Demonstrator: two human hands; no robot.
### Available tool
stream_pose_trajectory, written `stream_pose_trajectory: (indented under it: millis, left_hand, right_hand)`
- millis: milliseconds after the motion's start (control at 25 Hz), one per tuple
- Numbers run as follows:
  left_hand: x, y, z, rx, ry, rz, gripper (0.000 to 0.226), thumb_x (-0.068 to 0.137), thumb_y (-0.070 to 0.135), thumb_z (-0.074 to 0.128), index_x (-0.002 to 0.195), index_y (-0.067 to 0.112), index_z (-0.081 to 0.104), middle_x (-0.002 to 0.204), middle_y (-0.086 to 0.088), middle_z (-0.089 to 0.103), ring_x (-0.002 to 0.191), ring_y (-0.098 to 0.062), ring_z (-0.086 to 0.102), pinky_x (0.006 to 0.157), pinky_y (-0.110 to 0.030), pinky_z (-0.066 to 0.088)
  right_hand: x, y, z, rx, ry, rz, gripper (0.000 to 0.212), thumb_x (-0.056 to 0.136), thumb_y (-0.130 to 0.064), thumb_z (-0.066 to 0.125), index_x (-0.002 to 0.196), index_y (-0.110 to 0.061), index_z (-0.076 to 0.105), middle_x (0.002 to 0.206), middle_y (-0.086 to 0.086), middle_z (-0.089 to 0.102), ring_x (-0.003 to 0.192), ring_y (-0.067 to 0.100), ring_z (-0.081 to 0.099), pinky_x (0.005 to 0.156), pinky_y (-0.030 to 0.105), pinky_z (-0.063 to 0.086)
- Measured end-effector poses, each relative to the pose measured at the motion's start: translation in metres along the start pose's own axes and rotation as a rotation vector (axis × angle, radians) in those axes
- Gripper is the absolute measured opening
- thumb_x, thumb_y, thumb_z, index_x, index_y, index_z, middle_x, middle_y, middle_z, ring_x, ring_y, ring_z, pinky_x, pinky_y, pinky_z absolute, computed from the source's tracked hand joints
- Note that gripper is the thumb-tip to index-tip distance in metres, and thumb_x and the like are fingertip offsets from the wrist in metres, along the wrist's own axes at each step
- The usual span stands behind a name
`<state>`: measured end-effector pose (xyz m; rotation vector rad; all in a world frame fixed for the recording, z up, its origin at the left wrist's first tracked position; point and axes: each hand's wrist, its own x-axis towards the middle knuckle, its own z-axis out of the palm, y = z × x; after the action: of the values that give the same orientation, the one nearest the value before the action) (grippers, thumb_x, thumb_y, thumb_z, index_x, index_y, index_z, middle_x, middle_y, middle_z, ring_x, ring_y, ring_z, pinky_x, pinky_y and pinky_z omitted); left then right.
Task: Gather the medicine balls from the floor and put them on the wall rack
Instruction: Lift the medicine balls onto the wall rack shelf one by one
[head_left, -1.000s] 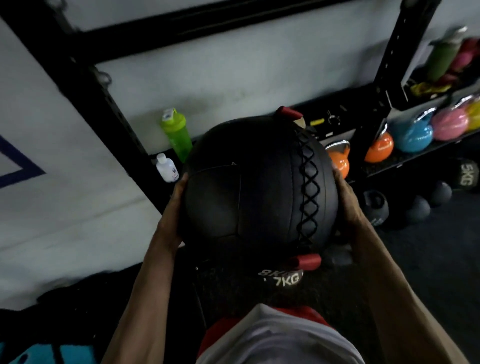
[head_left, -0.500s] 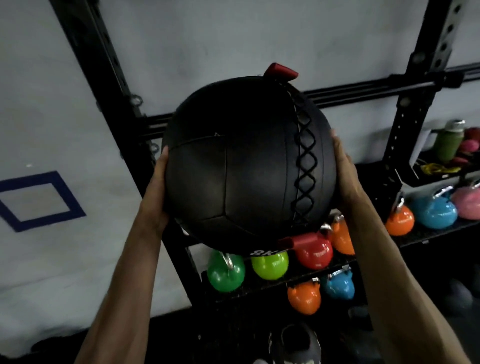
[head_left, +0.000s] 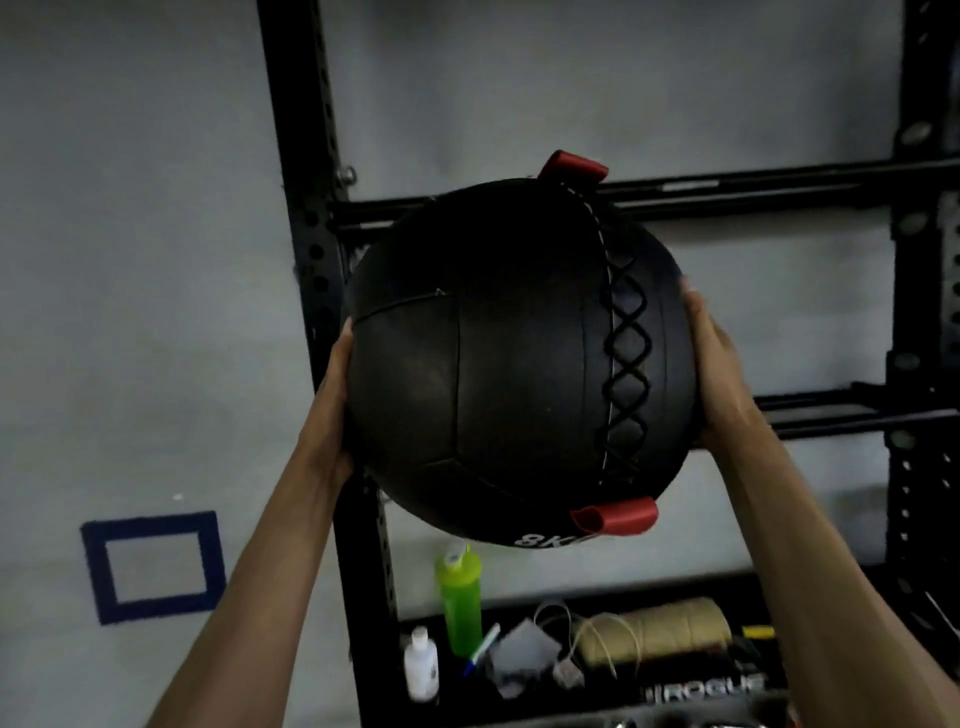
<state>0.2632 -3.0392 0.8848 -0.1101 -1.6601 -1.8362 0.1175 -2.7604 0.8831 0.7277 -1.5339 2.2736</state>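
Low on the wall rack (head_left: 298, 156) stand a green bottle (head_left: 460, 603) and white bottle (head_left: 421, 665); the raised left hand (head_left: 330, 410) and right hand (head_left: 719, 374) carry the medicine ball (head_left: 493, 374) between flat palms.

The medicine ball (head_left: 498, 364) fills the frame's centre, in front of the wall rack (head_left: 301, 208) and its crossbar (head_left: 779, 189). The left hand (head_left: 332, 410) is on its left side and the right hand (head_left: 719, 374) on its right. Below, on the shelf (head_left: 706, 693), a small bottle (head_left: 422, 665) stands left of a shaker bottle (head_left: 460, 603), with a twine spool (head_left: 660, 631) further right.

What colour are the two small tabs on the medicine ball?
Red. The head view shows both tabs on the black medicine ball.
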Motion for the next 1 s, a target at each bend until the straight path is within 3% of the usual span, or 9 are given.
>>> stream_pose_trajectory:
  millis: [200, 440, 600, 720, 880, 1000]
  left_hand:
    - [0.046, 0.061, 0.009, 0.017, 0.04, 0.137, 0.041, 0.097, 0.061, 0.037, 0.105, 0.035, 0.067, 0.091, 0.017, 0.077, 0.083, -0.002, 0.073, 0.059, -0.018, 0.057]
    - [0.102, 0.131, 0.014, -0.007, 0.086, 0.287, 0.049, 0.091, 0.069, 0.039, 0.113, 0.035, 0.067, 0.098, 0.015, 0.076, 0.092, -0.008, 0.073, 0.067, -0.025, 0.056]
    - [0.141, 0.181, 0.023, -0.009, 0.067, 0.419, 0.044, 0.093, 0.066, 0.041, 0.111, 0.036, 0.066, 0.098, 0.014, 0.076, 0.085, -0.006, 0.073, 0.063, -0.023, 0.056]
    - [0.18, 0.209, 0.022, -0.017, 0.065, 0.477, 0.054, 0.088, 0.072, 0.047, 0.121, 0.034, 0.065, 0.111, 0.01, 0.074, 0.1, -0.012, 0.072, 0.077, -0.029, 0.057]
    - [0.256, 0.225, 0.007, -0.018, 0.065, 0.515, 0.081, 0.068, 0.083, 0.064, 0.131, 0.031, 0.062, 0.125, 0.003, 0.069, 0.115, -0.02, 0.067, 0.104, -0.042, 0.049]
    - [0.291, 0.225, 0.002, -0.044, 0.168, 0.55, 0.061, 0.077, 0.068, 0.07, 0.121, 0.026, 0.069, 0.114, 0.003, 0.074, 0.105, -0.016, 0.07, 0.097, -0.037, 0.054]
  right_hand:
    - [0.052, -0.055, 0.035, 0.054, -0.09, -0.132, 0.061, 0.091, -0.064, 0.052, 0.131, -0.019, 0.064, 0.118, 0.003, 0.073, 0.109, 0.017, 0.07, 0.1, 0.04, 0.054]
    - [0.115, -0.125, 0.074, 0.048, -0.137, -0.284, 0.08, 0.072, -0.079, 0.055, 0.129, -0.024, 0.064, 0.118, 0.0, 0.073, 0.108, 0.016, 0.07, 0.1, 0.04, 0.054]
    - [0.166, -0.163, 0.1, 0.056, -0.178, -0.37, 0.078, 0.078, -0.081, 0.05, 0.13, -0.025, 0.064, 0.118, 0.002, 0.073, 0.106, 0.016, 0.071, 0.095, 0.037, 0.055]
    - [0.206, -0.179, 0.122, 0.107, -0.192, -0.401, 0.081, 0.075, -0.08, 0.05, 0.13, -0.022, 0.064, 0.117, 0.001, 0.073, 0.101, 0.013, 0.072, 0.088, 0.03, 0.058]
    - [0.269, -0.164, 0.15, 0.108, -0.214, -0.348, 0.087, 0.076, -0.084, 0.053, 0.132, -0.019, 0.063, 0.121, 0.004, 0.071, 0.106, 0.021, 0.07, 0.101, 0.042, 0.053]
    - [0.298, -0.159, 0.163, 0.08, -0.212, -0.3, 0.064, 0.091, -0.07, 0.047, 0.121, -0.016, 0.065, 0.115, 0.004, 0.07, 0.103, 0.022, 0.067, 0.099, 0.036, 0.052]
